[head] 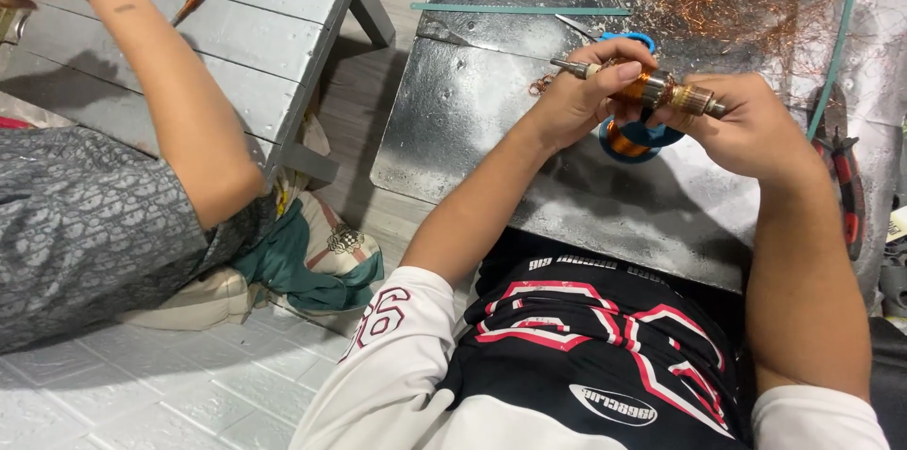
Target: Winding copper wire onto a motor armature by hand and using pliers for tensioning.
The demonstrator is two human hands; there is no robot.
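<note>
Just above the near edge of the metal work plate (491,129), I am gripping a motor armature (652,91) in both hands: my left hand (581,91) is clenching its shaft end, my right hand (746,124) is pinching the commutator end, keeping it level over a blue wire spool (635,140). Right of the plate, red-handled pliers (847,187) are lying; beyond, loose copper wire (727,6) is scattered. Far left, another person's arm (170,91) is reaching over a grey bench (255,25).

My only view comes from the head camera, looking steeply down over the wearer's chest, close to both hands above the metal bench (491,129). A co-worker's arm (179,101) crosses its left edge.
</note>
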